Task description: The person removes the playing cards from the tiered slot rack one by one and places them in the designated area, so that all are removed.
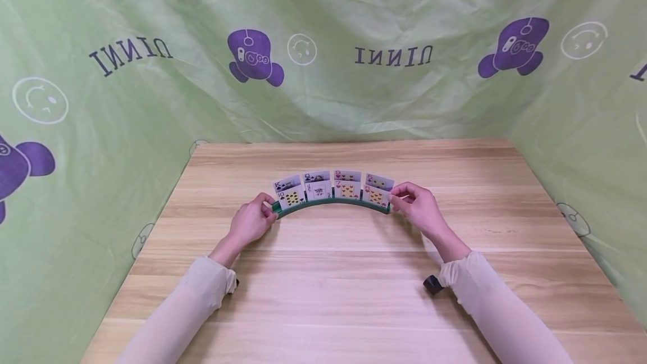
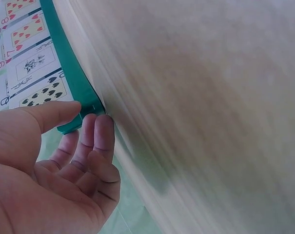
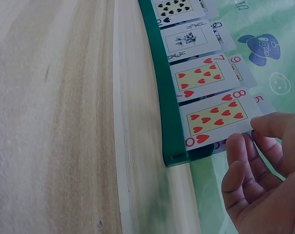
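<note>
A curved green card holder (image 1: 331,201) stands on the table with playing cards upright in two rows. In front are a ten of spades (image 1: 292,198), a joker (image 1: 319,190), a seven of hearts (image 1: 347,189) and an eight of hearts (image 3: 218,119). Behind them a king (image 1: 286,183), a queen (image 1: 317,174), a nine (image 3: 237,68) and a five (image 1: 380,181) show partly. My left hand (image 1: 251,219) grips the holder's left end, thumb on one side and fingertips on the other. With thumb and fingers, my right hand (image 1: 422,206) pinches the eight of hearts by its right edge.
The wood-grain table (image 1: 323,291) stretches around the holder. Green cloth (image 1: 323,105) printed with purple figures hangs behind it and along both sides. Dark bands (image 1: 433,285) show at the cuffs of both light sleeves (image 1: 485,285).
</note>
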`<state>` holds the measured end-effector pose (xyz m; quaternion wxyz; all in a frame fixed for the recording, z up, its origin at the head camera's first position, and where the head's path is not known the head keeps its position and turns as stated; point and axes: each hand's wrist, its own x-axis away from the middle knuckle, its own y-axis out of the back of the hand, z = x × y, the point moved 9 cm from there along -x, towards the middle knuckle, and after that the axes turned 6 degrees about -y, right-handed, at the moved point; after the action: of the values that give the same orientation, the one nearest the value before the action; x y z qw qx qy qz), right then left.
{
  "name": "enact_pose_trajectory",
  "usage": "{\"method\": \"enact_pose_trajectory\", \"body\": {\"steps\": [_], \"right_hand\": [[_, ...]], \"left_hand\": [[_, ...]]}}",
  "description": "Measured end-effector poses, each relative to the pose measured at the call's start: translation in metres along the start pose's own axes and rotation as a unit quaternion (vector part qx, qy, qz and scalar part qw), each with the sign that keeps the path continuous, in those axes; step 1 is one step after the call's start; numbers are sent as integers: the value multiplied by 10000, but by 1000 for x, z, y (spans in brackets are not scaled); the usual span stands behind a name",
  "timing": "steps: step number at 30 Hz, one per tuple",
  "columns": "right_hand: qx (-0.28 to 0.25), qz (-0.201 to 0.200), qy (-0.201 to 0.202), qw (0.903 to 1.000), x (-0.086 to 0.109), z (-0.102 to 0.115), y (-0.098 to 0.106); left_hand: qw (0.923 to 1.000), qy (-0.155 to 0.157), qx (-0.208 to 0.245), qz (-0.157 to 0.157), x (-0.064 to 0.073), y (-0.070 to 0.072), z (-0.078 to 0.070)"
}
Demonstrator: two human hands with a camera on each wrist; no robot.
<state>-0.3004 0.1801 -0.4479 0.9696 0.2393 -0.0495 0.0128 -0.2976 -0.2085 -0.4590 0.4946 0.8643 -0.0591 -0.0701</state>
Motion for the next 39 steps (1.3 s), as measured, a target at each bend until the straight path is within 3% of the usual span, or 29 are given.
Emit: {"method": "enact_pose_trajectory", "body": {"steps": [19, 39], "right_hand": [[-140, -181, 326, 9992, 4, 9, 15], [-45, -28, 206, 9998, 9, 5, 28]], "left_hand": [[10000, 56, -30, 14, 1, -4, 4], [10000, -36, -39, 1, 0, -2, 0]]}}
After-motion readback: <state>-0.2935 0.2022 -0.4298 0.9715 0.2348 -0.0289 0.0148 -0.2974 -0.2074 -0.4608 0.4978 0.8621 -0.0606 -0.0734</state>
